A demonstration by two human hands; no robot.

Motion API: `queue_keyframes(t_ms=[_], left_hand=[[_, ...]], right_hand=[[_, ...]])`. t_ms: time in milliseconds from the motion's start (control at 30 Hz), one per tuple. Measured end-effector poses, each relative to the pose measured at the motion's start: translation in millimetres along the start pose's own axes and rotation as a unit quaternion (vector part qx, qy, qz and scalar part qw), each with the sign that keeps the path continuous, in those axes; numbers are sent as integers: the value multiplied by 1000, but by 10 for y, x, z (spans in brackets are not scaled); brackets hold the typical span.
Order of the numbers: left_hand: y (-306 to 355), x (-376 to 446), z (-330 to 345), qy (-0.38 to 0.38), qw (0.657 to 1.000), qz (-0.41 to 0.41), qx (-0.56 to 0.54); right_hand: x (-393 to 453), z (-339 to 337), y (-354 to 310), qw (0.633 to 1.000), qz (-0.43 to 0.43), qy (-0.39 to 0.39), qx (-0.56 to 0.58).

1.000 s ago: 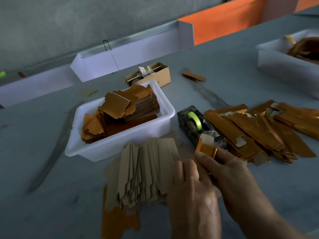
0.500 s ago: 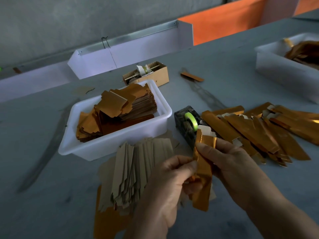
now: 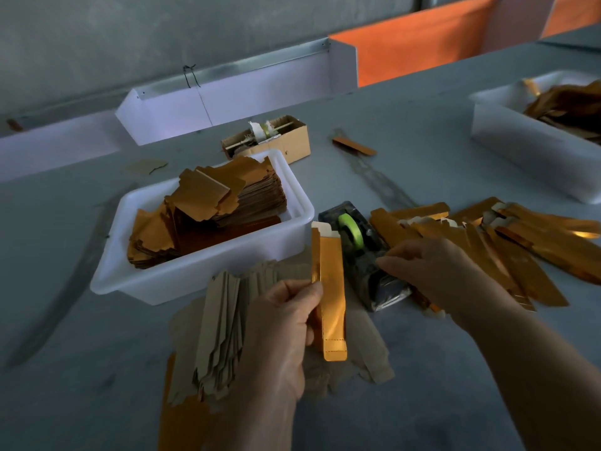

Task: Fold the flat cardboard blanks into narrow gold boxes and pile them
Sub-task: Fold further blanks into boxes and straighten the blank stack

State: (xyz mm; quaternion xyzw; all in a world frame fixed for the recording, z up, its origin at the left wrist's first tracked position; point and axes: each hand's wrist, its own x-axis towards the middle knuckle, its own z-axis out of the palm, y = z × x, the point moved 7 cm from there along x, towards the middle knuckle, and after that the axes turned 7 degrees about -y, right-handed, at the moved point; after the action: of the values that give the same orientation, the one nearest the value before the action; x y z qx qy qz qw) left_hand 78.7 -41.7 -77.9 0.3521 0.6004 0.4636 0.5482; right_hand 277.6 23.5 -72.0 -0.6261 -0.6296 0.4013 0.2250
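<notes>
My left hand (image 3: 279, 333) pinches a narrow gold box (image 3: 331, 288) by its left edge and holds it upright, its white top flap open. My right hand (image 3: 435, 271) has let go of the box and reaches left. Its fingertips are together on the tape dispenser (image 3: 361, 258), just past the green tape roll (image 3: 351, 231). Whether they pinch tape is hidden. A fan of flat blanks (image 3: 221, 327) lies brown side up under my left hand. The pile of folded gold boxes (image 3: 487, 242) spreads out to the right, partly behind my right hand.
A white tray (image 3: 201, 281) holding stacked gold blanks (image 3: 227, 206) stands beyond the fan. Another white tray (image 3: 520, 151) with gold pieces is at the far right. A small brown carton (image 3: 292, 141) and one loose gold strip (image 3: 354, 146) lie further back.
My right hand released the gold box and moved right onto the tape dispenser. My left hand now holds the box alone and has raised it upright.
</notes>
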Motion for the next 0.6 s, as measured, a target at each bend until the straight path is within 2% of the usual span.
queue_keyframes(t_ms=[233,333,400,467,500,600], left_hand=[[15,15,39,-8,1000,6,5],[8,15,47,-11,1000,4,5],[13,11,49,-18,1000,4,3],[28,0,43,-23,1000,6,10],[35,-8,46,-25,1000,7,14],[69,-26,99,-42,999,8,17]], right_hand=[[15,48,-40,999,26,14,24],[-15,51,-111,998,-1,50,49],[-74,63,-98,986,-18,71,149],[-136,101,-47,959,-12,71,273],[-160,106,-18,954,-14,76,291],[-232,82,21,969,-30,115,216]])
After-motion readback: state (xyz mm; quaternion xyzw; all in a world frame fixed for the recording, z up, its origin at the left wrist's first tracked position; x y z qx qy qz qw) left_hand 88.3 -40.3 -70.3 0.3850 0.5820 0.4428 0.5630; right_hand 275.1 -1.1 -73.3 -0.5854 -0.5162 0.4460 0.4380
